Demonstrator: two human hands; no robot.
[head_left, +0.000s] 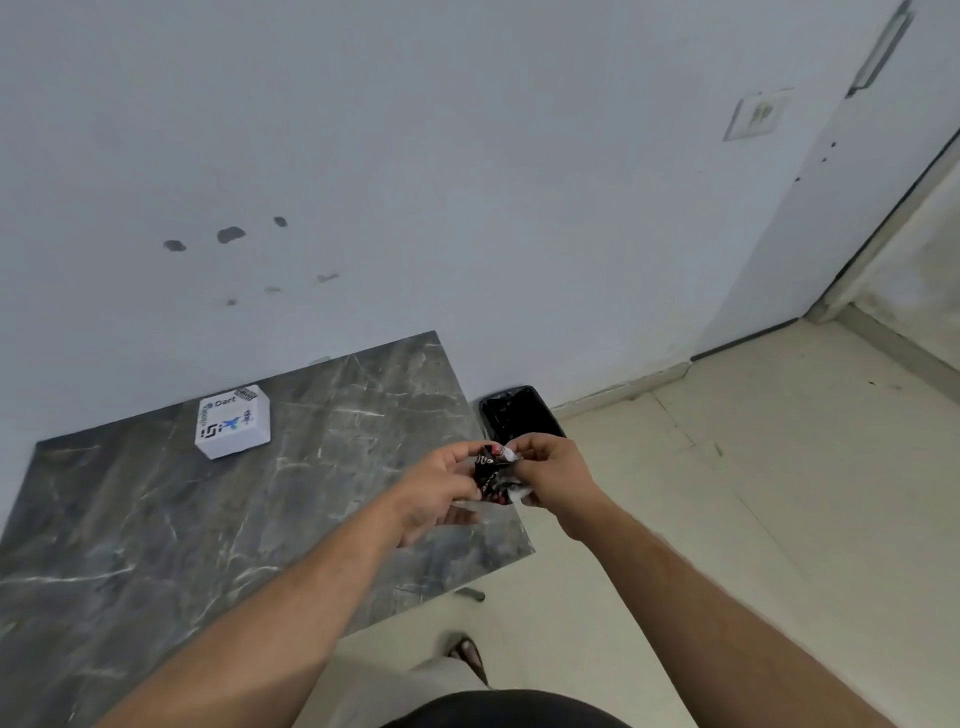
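A small crumpled wrapper (492, 475), black with red and white print, is held between both hands above the table's right edge. My left hand (439, 493) pinches its left side with thumb and fingers. My right hand (550, 475) pinches its right side, fingers curled round it. A bit of white paper shows under the wrapper near my right fingers. Directly beyond the hands, on the floor against the wall, stands a black bin (519, 413) lined with a black bag.
A dark grey marble-look table (182, 519) fills the lower left, against the pale wall. A white box (234, 422) with printed logos sits on it near the wall. Beige tiled floor (727, 493) lies to the right, with a door at far right. My sandalled foot (467, 654) shows below.
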